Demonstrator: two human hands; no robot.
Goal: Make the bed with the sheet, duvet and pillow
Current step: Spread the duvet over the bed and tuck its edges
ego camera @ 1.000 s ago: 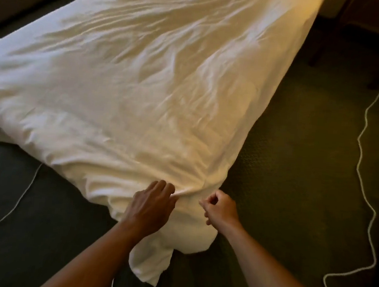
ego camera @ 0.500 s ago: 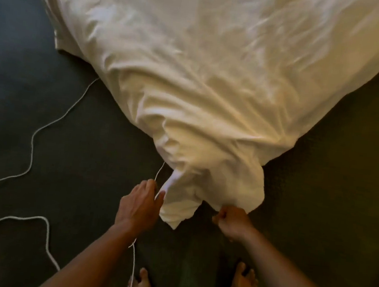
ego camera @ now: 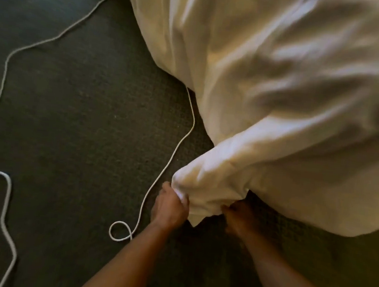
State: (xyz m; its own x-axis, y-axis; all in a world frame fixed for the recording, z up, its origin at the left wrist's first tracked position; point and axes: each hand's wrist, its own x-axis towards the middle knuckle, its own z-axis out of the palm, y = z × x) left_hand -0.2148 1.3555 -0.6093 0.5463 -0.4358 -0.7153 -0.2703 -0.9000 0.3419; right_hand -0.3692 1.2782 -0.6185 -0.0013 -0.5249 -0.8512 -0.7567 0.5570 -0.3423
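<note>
A large white duvet (ego camera: 272, 70) lies crumpled over the upper right of the view, with its near corner hanging down towards me. My left hand (ego camera: 169, 207) grips the left side of that bunched corner. My right hand (ego camera: 238, 215) grips the corner's right side from underneath, and its fingers are partly hidden in shadow and fabric. The two hands sit close together, with a pointed flap of cloth between them. I see no pillow, and no sheet that I can tell apart from the duvet.
Dark carpet (ego camera: 82, 121) covers the floor. A thin white cord (ego camera: 171, 155) snakes from under the duvet to a small loop by my left forearm. A thicker white cable (ego camera: 6, 206) bends along the left edge.
The view has tilted further down and closer to the corner. Both hands have closed in on the hanging corner, which is now bunched and lifted between them.
</note>
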